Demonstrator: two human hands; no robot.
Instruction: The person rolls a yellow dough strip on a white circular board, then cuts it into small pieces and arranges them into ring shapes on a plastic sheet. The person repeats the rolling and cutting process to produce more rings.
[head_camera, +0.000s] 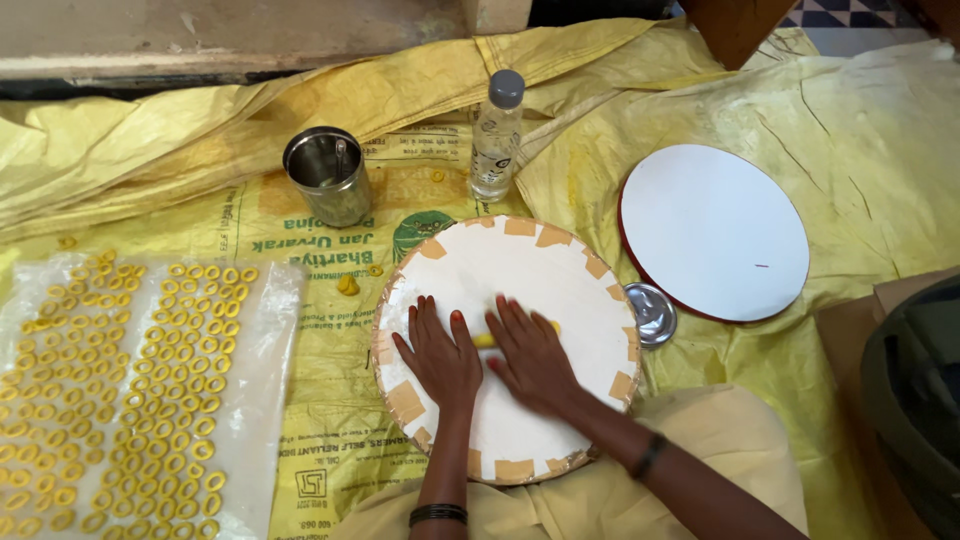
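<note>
1. A clear plastic sheet (262, 330) lay at the far left, covered with rows of small yellow dough rings (130, 380).
2. A steel cup (328, 176) stood upright beyond the sheet on the yellow sacking (330, 440); a small yellow dough lump (347, 285) lay near it.
3. A round white board (520, 270), edged with tan tape patches, rested in front of the person.
4. The left hand (440, 355) lay palm down on the board, fingers extended and flat, grasping nothing.
5. A yellow dough piece (485, 340) sat on the board between the two hands, mostly hidden beneath the right palm.
6. The right hand (530, 355) pressed flat over the dough, fingers spread and released, not clenched.
7. A clear bottle (497, 135) stood upright beyond the board.
8. A small steel lid (652, 312) lay just beside the board's right edge.
9. A second round white disc (715, 230) with a red rim lay further right.
</note>
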